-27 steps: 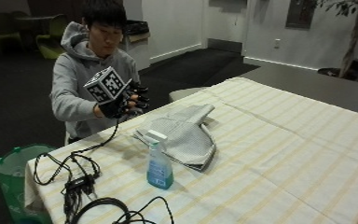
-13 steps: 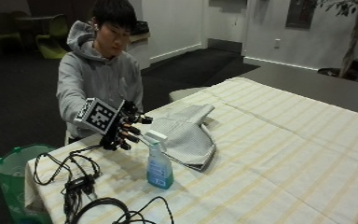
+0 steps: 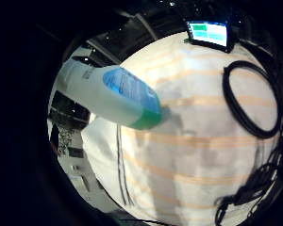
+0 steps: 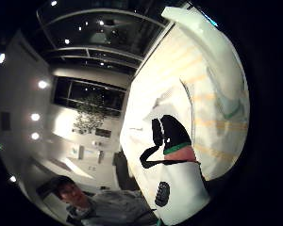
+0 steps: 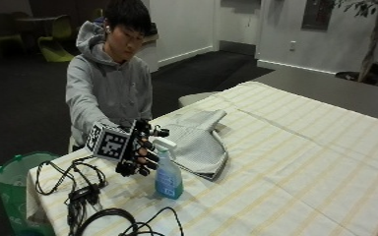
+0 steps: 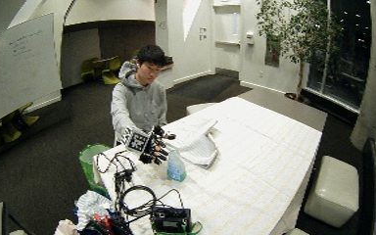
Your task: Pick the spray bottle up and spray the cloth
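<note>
Down from chest height the gloved right hand (image 5: 139, 153) had dropped to the bottle (image 5: 167, 172), where a second earlier it hung well above the worktop (image 5: 294, 162) and half a second earlier was only nearing it. Now it sat just left of the bottle's neck, fingers spread and relaxed, grasping nothing that could be seen; whether a fingertip already touched the plastic could not be told.

On the striped worktop, the cloth (image 5: 199, 142) lay folded just beyond the bottle, on its far right side. The bottle stood upright near the worktop's near left corner, its white trigger head level with the hand. Loose cables (image 5: 84, 189) lay left of it.

From here the likeliest slip looked to be a sideways knock: spread fingers arriving at the tall, narrow bottle's top could tip it toward the cloth before a grasp closed.
</note>
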The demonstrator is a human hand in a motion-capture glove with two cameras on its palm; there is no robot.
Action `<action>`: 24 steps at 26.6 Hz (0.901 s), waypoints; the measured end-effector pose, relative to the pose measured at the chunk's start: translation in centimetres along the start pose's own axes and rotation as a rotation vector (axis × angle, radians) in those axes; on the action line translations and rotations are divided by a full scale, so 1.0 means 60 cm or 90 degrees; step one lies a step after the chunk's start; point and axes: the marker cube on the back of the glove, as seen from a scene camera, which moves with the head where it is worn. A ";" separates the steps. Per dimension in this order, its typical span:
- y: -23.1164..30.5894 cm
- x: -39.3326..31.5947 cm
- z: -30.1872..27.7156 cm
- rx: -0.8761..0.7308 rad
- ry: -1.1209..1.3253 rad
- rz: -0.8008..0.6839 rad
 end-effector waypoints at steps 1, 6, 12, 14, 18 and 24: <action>-0.003 0.003 0.001 0.003 -0.012 0.006; -0.017 0.014 0.010 0.013 -0.033 0.018; -0.034 0.022 0.025 0.020 -0.057 0.027; -0.038 0.024 0.031 0.031 -0.069 0.028; -0.047 0.028 0.040 0.049 -0.102 0.029; -0.066 0.025 0.049 0.074 -0.136 0.037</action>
